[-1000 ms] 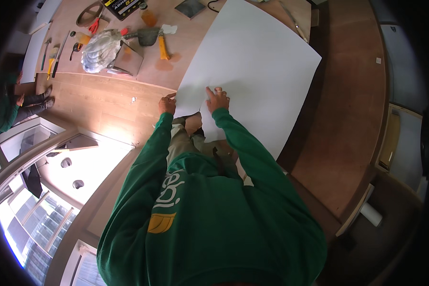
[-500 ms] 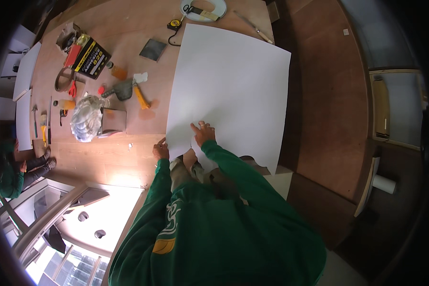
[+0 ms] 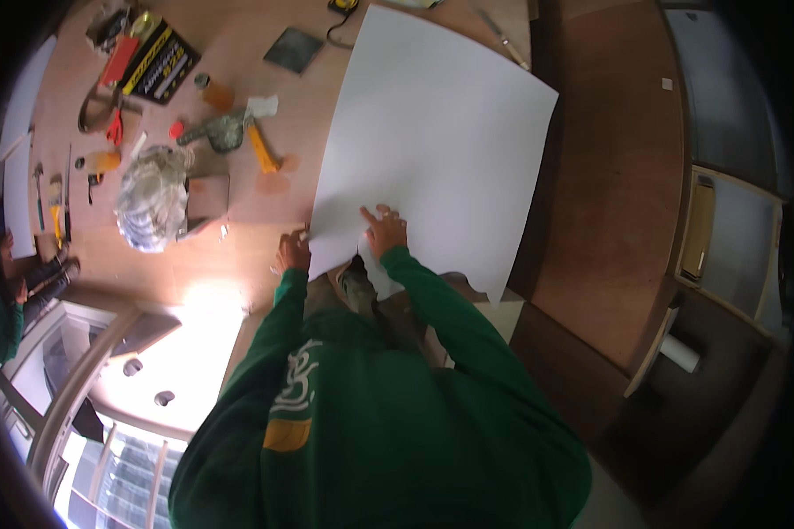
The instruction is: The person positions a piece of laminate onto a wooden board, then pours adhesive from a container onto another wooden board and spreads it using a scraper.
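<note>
A large white sheet [image 3: 432,132] lies across the worktable, its near edge uneven with a short slit by my right hand. My right hand [image 3: 386,231] rests on the sheet just right of that slit, fingers spread and slightly bent, holding nothing. At the sheet's left edge, my left hand [image 3: 293,250] has its fingers bent and appears to pinch the margin; the thumb's contact is not clear. A shoe and trouser leg [image 3: 356,280] show below the sheet's near edge.
Left of the sheet are an orange-handled tool [image 3: 261,148], a dark scoop-like tool [image 3: 224,132], a plastic-wrapped container [image 3: 154,198], a black-and-yellow adhesive box [image 3: 161,63], red-handled scissors [image 3: 115,129] and a dark square plate [image 3: 293,50]. A person [image 3: 9,309] is at far left.
The view has shifted, so the table's far items slide up and partly out of frame. My left hand's fingers are bent more closely at the sheet's edge; my right stays on the sheet.
</note>
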Available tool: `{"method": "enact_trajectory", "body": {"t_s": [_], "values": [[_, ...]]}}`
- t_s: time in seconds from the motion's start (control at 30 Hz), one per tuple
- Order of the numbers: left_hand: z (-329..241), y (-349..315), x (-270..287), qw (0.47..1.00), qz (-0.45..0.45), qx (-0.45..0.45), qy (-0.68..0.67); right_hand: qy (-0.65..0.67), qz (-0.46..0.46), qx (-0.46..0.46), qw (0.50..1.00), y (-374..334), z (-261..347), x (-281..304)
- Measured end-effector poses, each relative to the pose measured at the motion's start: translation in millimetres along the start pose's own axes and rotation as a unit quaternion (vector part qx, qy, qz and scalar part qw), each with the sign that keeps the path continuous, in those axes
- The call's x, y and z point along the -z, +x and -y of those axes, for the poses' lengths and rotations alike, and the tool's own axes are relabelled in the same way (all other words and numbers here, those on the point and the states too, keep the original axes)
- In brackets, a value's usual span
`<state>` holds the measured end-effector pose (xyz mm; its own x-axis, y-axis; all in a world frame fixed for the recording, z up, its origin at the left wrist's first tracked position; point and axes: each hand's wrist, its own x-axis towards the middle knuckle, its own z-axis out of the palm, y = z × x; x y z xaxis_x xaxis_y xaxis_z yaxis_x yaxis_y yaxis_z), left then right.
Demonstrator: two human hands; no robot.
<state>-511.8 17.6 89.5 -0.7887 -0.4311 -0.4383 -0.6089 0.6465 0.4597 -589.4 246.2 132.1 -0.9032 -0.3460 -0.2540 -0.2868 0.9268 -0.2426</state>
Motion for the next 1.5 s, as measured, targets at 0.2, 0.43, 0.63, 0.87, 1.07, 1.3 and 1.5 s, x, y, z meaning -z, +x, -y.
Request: {"method": "enact_trajectory", "body": {"t_s": [0.2, 0.43, 0.63, 0.87, 1.07, 1.3, 1.5], "values": [[-36, 50, 6, 0.985, -0.055, -0.103, -0.127, 0.015, 0.027, -0.035, 0.999, 6, 5, -6], [-103, 97, -25, 0.977, -0.104, -0.117, -0.148, 0.076, 0.000, -0.070, 0.995, 9, 3, -11], [-101, 106, -30, 0.989, -0.070, -0.055, -0.115, 0.090, -0.027, -0.073, 0.993, 11, 1, -17], [-106, 115, -22, 0.996, 0.005, -0.024, -0.089, 0.205, 0.085, -0.167, 0.961, 43, -14, -13], [-107, 116, -17, 0.995, 0.013, -0.013, -0.102, 0.109, 0.134, -0.094, 0.981, 48, -11, -2], [-103, 117, -22, 0.992, -0.016, -0.043, -0.118, 0.021, 0.123, -0.030, 0.992, 26, 1, 2], [-106, 121, -28, 0.993, -0.044, -0.042, -0.097, 0.061, 0.055, 0.043, 0.996, 3, -8, -11]]}}
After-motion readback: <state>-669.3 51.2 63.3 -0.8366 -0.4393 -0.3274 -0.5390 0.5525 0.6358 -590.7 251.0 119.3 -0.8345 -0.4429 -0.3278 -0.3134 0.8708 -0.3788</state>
